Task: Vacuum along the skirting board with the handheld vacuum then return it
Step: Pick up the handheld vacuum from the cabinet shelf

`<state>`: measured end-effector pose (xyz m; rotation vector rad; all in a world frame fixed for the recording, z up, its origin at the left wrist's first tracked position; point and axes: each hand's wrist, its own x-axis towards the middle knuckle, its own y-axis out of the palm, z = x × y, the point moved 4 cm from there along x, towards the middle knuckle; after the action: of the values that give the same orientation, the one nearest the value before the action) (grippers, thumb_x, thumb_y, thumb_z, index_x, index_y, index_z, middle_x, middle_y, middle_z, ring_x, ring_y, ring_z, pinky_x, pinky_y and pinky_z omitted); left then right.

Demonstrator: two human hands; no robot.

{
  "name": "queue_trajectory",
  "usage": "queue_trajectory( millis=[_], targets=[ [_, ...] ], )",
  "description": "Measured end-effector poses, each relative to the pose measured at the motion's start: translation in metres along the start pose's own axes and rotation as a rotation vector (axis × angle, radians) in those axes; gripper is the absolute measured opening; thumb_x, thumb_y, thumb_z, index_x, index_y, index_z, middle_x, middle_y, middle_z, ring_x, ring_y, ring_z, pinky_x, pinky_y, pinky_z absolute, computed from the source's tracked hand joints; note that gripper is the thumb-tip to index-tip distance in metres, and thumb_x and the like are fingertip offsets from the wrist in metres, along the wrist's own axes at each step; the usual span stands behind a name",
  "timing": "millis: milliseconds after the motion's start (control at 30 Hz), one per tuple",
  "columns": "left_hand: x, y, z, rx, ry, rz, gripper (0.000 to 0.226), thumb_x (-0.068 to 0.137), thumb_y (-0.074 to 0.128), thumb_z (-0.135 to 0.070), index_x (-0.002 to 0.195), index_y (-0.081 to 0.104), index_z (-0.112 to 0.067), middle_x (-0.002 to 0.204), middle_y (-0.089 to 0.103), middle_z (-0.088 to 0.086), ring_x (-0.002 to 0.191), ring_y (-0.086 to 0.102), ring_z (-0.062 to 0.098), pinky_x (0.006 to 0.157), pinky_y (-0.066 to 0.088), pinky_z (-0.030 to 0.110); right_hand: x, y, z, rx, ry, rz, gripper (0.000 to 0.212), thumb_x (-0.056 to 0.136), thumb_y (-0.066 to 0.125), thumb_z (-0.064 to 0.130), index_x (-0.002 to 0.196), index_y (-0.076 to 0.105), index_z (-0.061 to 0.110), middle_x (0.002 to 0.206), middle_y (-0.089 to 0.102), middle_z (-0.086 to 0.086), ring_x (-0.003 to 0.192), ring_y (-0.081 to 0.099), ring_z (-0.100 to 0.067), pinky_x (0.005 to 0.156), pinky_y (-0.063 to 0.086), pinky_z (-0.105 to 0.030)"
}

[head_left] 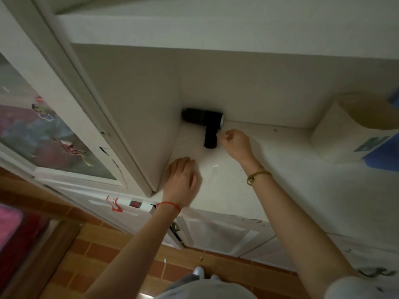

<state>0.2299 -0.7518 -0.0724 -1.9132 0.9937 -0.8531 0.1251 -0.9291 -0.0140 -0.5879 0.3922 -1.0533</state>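
Note:
The black handheld vacuum (204, 124) lies on its side in the back left corner of a white shelf (280, 169), its handle pointing toward me. My right hand (236, 143) hovers just right of the handle with fingers loosely curled, its fingertips close to the handle but holding nothing. My left hand (182, 178) rests palm down on the shelf's front left part, fingers relaxed. The skirting board is out of sight.
A white and blue cardboard box (354, 134) stands at the shelf's right end. A glass-paned cabinet door (54, 130) with stickers stands to the left. Below are white cupboard doors (218, 231) and an orange tiled floor (103, 255). My feet show at the bottom.

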Motion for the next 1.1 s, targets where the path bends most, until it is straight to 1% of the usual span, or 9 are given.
queue_trajectory(
  millis=[100, 200, 467, 600, 667, 733, 833, 967, 1100],
  targets=[
    [0.001, 0.001, 0.002, -0.04, 0.004, -0.039, 0.036, 0.089, 0.049, -0.026, 0.121, 0.058, -0.013, 0.127, 0.058, 0.01, 0.118, 0.048, 0.029, 0.106, 0.037, 0.043, 0.022, 0.02, 0.009, 0.004, 0.036, 0.024, 0.039, 0.089, 0.06, 0.04, 0.066, 0.053, 0.01, 0.062, 0.053, -0.001, 0.057, 0.049, -0.014, 0.059, 0.036, -0.025],
    [0.0, 0.0, 0.002, -0.064, 0.009, -0.073, 0.037, 0.087, 0.051, -0.023, 0.121, 0.059, -0.013, 0.128, 0.058, 0.009, 0.118, 0.046, 0.027, 0.106, 0.035, 0.041, 0.035, 0.036, 0.015, 0.027, 0.089, -0.002, 0.054, 0.088, 0.062, 0.04, 0.051, 0.032, 0.015, 0.049, 0.038, 0.0, 0.042, 0.036, -0.011, 0.04, 0.027, -0.025],
    [0.001, 0.0, 0.004, -0.075, 0.008, -0.09, 0.041, 0.084, 0.056, -0.019, 0.123, 0.06, -0.012, 0.131, 0.058, 0.009, 0.123, 0.047, 0.026, 0.109, 0.033, 0.039, 0.051, 0.05, 0.021, 0.043, 0.219, -0.087, 0.042, 0.082, 0.066, 0.039, 0.057, 0.045, 0.013, 0.059, 0.049, 0.002, 0.053, 0.05, -0.014, 0.039, 0.028, -0.023],
    [0.002, 0.0, 0.005, -0.084, 0.015, -0.084, 0.041, 0.085, 0.054, -0.021, 0.125, 0.06, -0.013, 0.133, 0.057, 0.008, 0.125, 0.046, 0.026, 0.11, 0.036, 0.044, 0.052, 0.042, 0.022, 0.145, 0.281, -0.059, 0.028, 0.081, 0.067, 0.037, 0.079, 0.055, 0.011, 0.073, 0.053, 0.002, 0.067, 0.052, -0.012, 0.044, 0.035, -0.019],
    [0.001, 0.0, 0.006, -0.086, 0.025, -0.086, 0.041, 0.084, 0.054, -0.021, 0.124, 0.06, -0.014, 0.132, 0.058, 0.008, 0.124, 0.047, 0.026, 0.109, 0.037, 0.044, 0.051, 0.039, 0.021, 0.206, 0.3, -0.034, 0.031, 0.082, 0.067, 0.039, 0.075, 0.055, 0.011, 0.069, 0.052, 0.004, 0.066, 0.052, -0.011, 0.045, 0.035, -0.017],
    [0.001, -0.001, 0.005, -0.085, 0.042, -0.094, 0.039, 0.083, 0.053, -0.021, 0.12, 0.06, -0.013, 0.13, 0.058, 0.009, 0.122, 0.049, 0.028, 0.107, 0.038, 0.044, 0.045, 0.037, 0.019, 0.313, 0.324, -0.002, 0.031, 0.082, 0.067, 0.04, 0.071, 0.057, 0.013, 0.07, 0.057, 0.001, 0.066, 0.056, -0.012, 0.052, 0.044, -0.019],
    [0.001, -0.003, 0.004, -0.102, 0.051, -0.1, 0.036, 0.082, 0.054, -0.018, 0.117, 0.06, -0.012, 0.127, 0.059, 0.01, 0.119, 0.05, 0.03, 0.105, 0.038, 0.043, 0.029, 0.034, 0.013, 0.552, 0.353, 0.041, 0.026, 0.079, 0.068, 0.036, 0.085, 0.061, 0.012, 0.079, 0.063, -0.006, 0.073, 0.061, -0.02, 0.07, 0.055, -0.033],
    [0.0, -0.003, 0.004, -0.121, 0.05, -0.113, 0.032, 0.081, 0.058, -0.015, 0.112, 0.062, -0.01, 0.125, 0.061, 0.011, 0.117, 0.05, 0.03, 0.104, 0.039, 0.042, -0.004, 0.026, 0.017, 0.876, 0.341, 0.131, 0.014, 0.084, 0.063, 0.02, 0.092, 0.057, 0.011, 0.069, 0.059, -0.007, 0.055, 0.056, -0.016, 0.05, 0.048, -0.027],
    [-0.001, -0.002, 0.005, -0.134, 0.044, -0.09, 0.028, 0.082, 0.057, -0.017, 0.109, 0.062, -0.012, 0.125, 0.06, 0.011, 0.117, 0.05, 0.032, 0.104, 0.04, 0.044, -0.036, 0.012, 0.016, 1.142, 0.36, 0.186, 0.013, 0.086, 0.06, 0.01, 0.098, 0.056, 0.006, 0.075, 0.061, -0.007, 0.058, 0.055, -0.015, 0.052, 0.048, -0.023]
  ],
)
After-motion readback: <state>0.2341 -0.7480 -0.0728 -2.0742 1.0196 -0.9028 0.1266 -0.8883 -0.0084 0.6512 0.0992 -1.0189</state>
